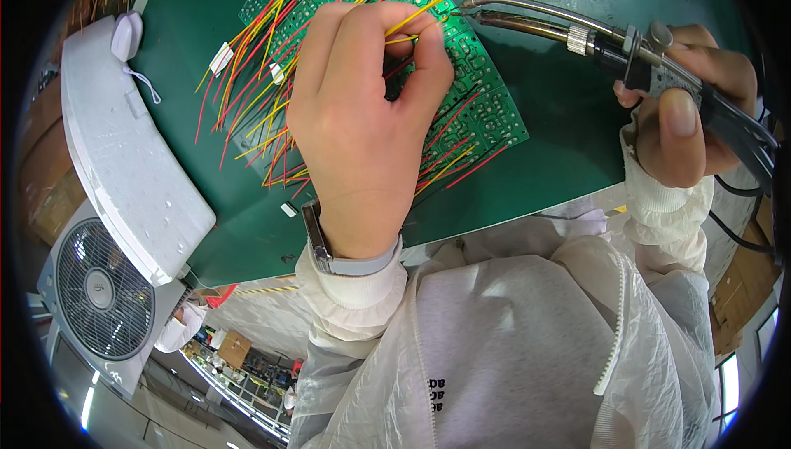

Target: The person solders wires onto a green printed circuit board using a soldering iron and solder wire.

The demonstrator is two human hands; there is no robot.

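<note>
A: In the head view, why does the left hand [362,111] pinch that yellow wire [418,14]?

B: Its grip holds the lead steady on the green circuit board panel [486,103], near the surface's [568,144] far edge, so the tip can meet it.

A: And the right hand [688,111]?

B: Its grip is wrapped around the soldering iron [577,33], nozzle angled in toward the wire end. A white foam block [124,161] lies along the left edge.
</note>
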